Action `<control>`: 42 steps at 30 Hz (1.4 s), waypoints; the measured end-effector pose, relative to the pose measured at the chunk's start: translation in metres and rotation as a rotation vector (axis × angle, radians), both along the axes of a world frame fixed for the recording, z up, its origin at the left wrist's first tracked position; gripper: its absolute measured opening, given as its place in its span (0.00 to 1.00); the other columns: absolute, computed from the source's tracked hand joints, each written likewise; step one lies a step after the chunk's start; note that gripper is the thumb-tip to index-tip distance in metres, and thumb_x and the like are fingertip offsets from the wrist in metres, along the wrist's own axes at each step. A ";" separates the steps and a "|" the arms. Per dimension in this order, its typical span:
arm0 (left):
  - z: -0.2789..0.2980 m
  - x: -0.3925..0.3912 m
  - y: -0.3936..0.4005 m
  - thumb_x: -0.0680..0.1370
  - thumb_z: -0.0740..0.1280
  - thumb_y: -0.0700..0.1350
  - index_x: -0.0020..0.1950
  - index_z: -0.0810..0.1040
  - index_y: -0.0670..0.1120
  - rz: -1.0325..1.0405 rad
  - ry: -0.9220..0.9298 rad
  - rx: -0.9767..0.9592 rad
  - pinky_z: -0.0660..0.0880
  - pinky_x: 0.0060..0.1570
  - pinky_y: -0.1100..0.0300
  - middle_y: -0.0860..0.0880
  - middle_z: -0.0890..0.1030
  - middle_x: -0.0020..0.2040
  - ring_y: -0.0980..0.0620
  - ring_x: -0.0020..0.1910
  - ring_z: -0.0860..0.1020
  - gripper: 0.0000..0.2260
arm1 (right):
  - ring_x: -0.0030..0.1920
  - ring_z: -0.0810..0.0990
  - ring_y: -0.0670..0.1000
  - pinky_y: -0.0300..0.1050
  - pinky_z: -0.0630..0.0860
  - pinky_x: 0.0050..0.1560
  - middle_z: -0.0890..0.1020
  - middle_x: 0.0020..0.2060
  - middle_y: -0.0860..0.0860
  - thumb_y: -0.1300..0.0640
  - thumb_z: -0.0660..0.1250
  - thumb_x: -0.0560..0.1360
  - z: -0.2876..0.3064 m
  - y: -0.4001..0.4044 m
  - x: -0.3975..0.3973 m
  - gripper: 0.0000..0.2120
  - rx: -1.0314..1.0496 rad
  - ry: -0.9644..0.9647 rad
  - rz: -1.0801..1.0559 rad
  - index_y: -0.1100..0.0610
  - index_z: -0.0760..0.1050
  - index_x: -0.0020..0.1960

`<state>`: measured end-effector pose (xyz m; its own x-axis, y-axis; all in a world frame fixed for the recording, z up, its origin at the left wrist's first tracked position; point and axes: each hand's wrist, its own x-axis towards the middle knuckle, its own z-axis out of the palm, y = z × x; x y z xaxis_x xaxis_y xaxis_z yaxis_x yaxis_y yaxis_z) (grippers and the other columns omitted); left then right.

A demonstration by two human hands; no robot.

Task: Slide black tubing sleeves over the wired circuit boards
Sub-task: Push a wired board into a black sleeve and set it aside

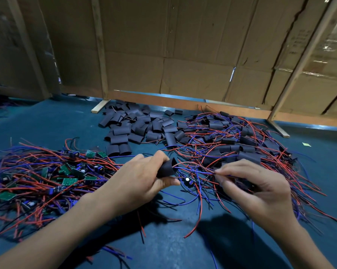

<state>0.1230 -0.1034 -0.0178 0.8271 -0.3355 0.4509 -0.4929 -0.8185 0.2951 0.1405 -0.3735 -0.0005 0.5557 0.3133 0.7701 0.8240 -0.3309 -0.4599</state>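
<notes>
Sleeve [166, 168] sat pinched in the left hand [142, 181] above the desk [47, 121], while the right hand [256, 183] pinched the wires [198, 168] at its mouth; loose strands might snag there.

Black sleeves [136, 126], red and blue wires [247, 152], green boards [70, 181], teal tabletop [47, 125].

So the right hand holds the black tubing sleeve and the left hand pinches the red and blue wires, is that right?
No, the sides are swapped. The head view shows the left hand holding the black tubing sleeve and the right hand pinching the red and blue wires.
</notes>
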 end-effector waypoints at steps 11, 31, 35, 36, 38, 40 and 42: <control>0.002 -0.003 -0.006 0.84 0.56 0.60 0.49 0.82 0.49 -0.013 -0.479 0.297 0.74 0.46 0.49 0.55 0.82 0.42 0.47 0.46 0.80 0.20 | 0.45 0.84 0.50 0.42 0.78 0.47 0.85 0.45 0.49 0.63 0.75 0.73 -0.015 0.021 -0.003 0.05 -0.166 -0.114 0.075 0.61 0.85 0.48; -0.002 0.003 0.003 0.80 0.64 0.60 0.49 0.83 0.50 0.084 -0.496 0.305 0.74 0.46 0.49 0.55 0.82 0.37 0.49 0.39 0.81 0.16 | 0.43 0.85 0.47 0.40 0.79 0.47 0.86 0.42 0.47 0.58 0.77 0.73 -0.012 0.007 0.003 0.05 -0.121 0.523 0.079 0.51 0.83 0.47; -0.004 0.001 -0.004 0.78 0.61 0.62 0.54 0.81 0.51 0.060 -0.453 0.463 0.72 0.60 0.41 0.55 0.84 0.46 0.50 0.58 0.82 0.18 | 0.43 0.84 0.51 0.45 0.81 0.44 0.82 0.45 0.48 0.58 0.75 0.73 -0.021 0.020 -0.003 0.06 -0.077 0.428 0.141 0.52 0.82 0.50; -0.005 0.000 -0.006 0.78 0.61 0.63 0.53 0.81 0.51 0.047 -0.459 0.468 0.72 0.61 0.41 0.55 0.84 0.46 0.51 0.58 0.82 0.18 | 0.42 0.85 0.52 0.49 0.82 0.42 0.82 0.45 0.48 0.58 0.75 0.73 -0.023 0.023 -0.004 0.06 -0.055 0.425 0.147 0.52 0.82 0.49; -0.006 -0.001 -0.010 0.80 0.60 0.64 0.51 0.81 0.50 0.029 -0.488 0.462 0.72 0.60 0.41 0.55 0.84 0.43 0.52 0.54 0.83 0.20 | 0.39 0.84 0.53 0.52 0.82 0.37 0.82 0.43 0.49 0.58 0.76 0.73 -0.027 0.028 -0.006 0.07 0.000 0.414 0.153 0.50 0.81 0.48; -0.007 0.000 -0.011 0.82 0.58 0.64 0.49 0.80 0.50 0.010 -0.507 0.440 0.72 0.59 0.44 0.55 0.82 0.40 0.52 0.45 0.83 0.20 | 0.38 0.84 0.52 0.46 0.80 0.36 0.83 0.42 0.49 0.59 0.76 0.72 -0.028 0.030 -0.006 0.07 0.025 0.381 0.138 0.50 0.80 0.46; -0.007 0.000 -0.013 0.82 0.57 0.64 0.48 0.80 0.49 -0.010 -0.503 0.410 0.74 0.56 0.47 0.55 0.81 0.37 0.51 0.38 0.81 0.22 | 0.40 0.84 0.52 0.44 0.78 0.38 0.84 0.42 0.48 0.59 0.76 0.71 -0.028 0.030 -0.006 0.06 0.013 0.345 0.110 0.51 0.81 0.44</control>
<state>0.1225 -0.1160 -0.0250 0.5443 -0.5694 0.6161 -0.4979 -0.8103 -0.3090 0.1348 -0.3432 -0.0286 0.7472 0.3766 0.5476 0.6498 -0.2412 -0.7208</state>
